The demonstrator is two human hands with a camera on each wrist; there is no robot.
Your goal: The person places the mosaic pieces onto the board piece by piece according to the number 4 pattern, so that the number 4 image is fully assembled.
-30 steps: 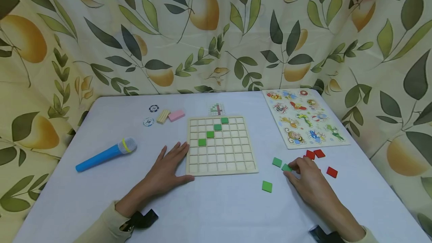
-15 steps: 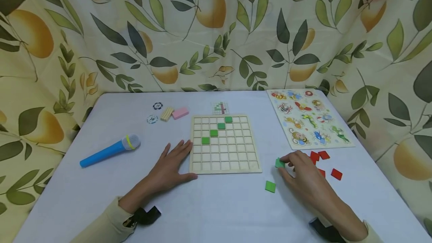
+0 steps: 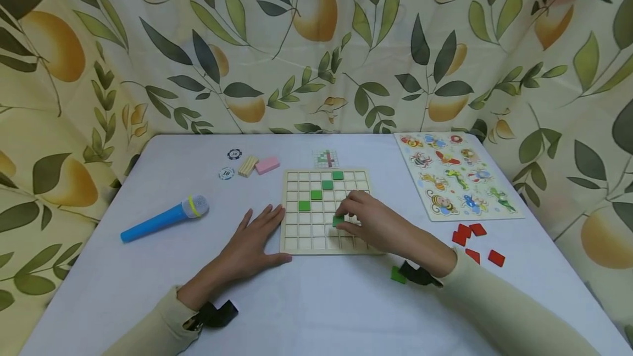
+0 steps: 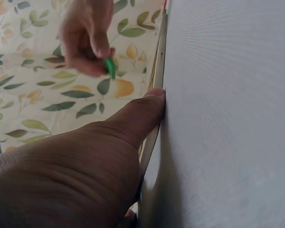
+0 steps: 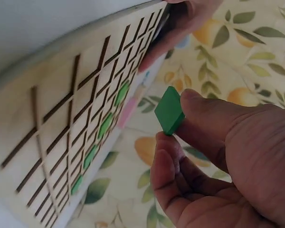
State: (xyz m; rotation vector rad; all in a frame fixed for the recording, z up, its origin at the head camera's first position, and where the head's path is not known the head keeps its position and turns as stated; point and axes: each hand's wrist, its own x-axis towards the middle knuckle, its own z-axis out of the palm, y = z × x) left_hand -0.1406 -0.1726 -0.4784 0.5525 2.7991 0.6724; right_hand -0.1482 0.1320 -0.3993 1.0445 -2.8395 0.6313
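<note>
My right hand (image 3: pixel 383 227) pinches a green square tile (image 5: pixel 168 110) between thumb and fingers, above the right-of-centre squares of a wooden grid board (image 3: pixel 305 243). In the right wrist view the tile is clear of the board's surface. Several green tiles (image 3: pixel 316 195) lie in the board's squares in a diagonal row. My left hand (image 3: pixel 249 249) lies spread at the board's left edge, its fingertips against the frame. In the left wrist view its thumb (image 4: pixel 137 116) touches the board's near edge. Another green tile (image 3: pixel 397 275) lies on the table, partly covered by the right wrist strap.
Several red tiles (image 3: pixel 497 258) lie right of my right forearm, below a picture board of insects (image 3: pixel 435 166). Behind the grid board is a small patterned card (image 3: pixel 325 159). A pink block (image 3: pixel 267 165), a striped wooden block (image 3: pixel 248 166), poker chips (image 3: pixel 226 173) and a blue toy microphone (image 3: pixel 160 223) lie leftward.
My right hand has picked up green tile from the table at the right and carried it left over the board. The left hand has stayed at the board's edge.
</note>
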